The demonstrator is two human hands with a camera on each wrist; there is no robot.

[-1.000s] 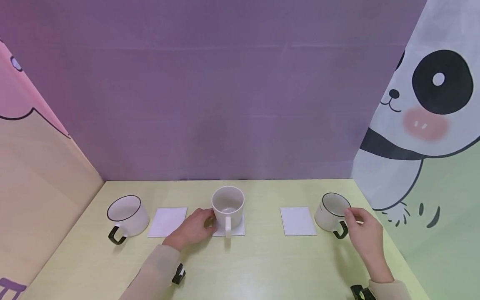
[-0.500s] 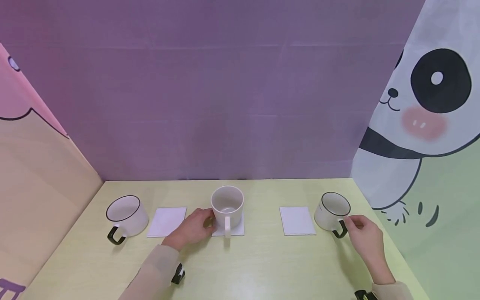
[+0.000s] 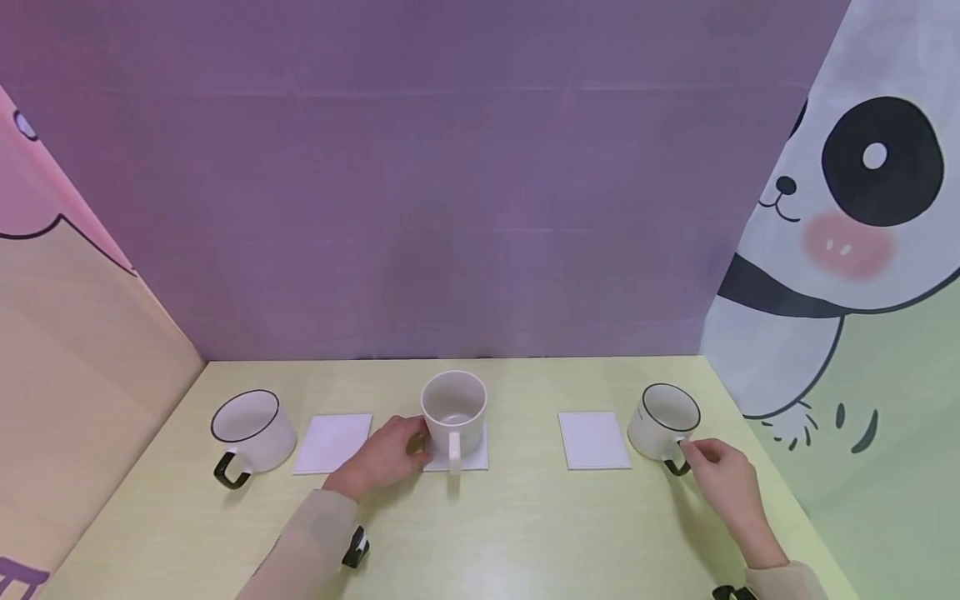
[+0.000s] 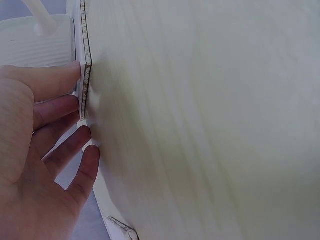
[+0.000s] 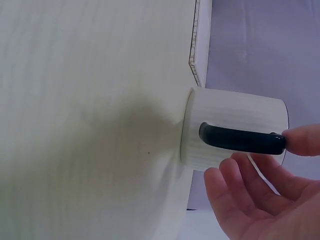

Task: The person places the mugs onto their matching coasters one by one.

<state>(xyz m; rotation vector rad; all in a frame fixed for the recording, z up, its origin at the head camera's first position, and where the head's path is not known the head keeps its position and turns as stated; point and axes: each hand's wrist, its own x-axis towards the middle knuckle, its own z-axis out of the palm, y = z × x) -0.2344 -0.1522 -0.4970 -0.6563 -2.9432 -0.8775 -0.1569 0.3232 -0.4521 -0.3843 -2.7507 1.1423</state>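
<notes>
In the head view my left hand (image 3: 386, 457) lies at the left edge of a white coaster (image 3: 476, 459). A plain white mug (image 3: 453, 414) stands on it, handle toward me. The left wrist view has my thumb tip at the coaster's corner (image 4: 85, 70) and fingers spread along its side. At the right, my right hand (image 3: 723, 483) is at the black handle (image 5: 240, 139) of a small white mug (image 3: 657, 433) with a dark rim. The thumb tip touches the handle's upper end; the other fingers extend beside the mug, apart from the thumb.
Another dark-rimmed white mug (image 3: 266, 433) with a black handle stands at the left. White coasters lie left (image 3: 332, 444) and right (image 3: 595, 441) of the middle mug. A purple wall (image 3: 450, 208) rises behind the table (image 3: 480, 533).
My right hand has moved down and slightly left, from near the right mug's rim to its black handle. The left hand and the mugs have stayed in place.
</notes>
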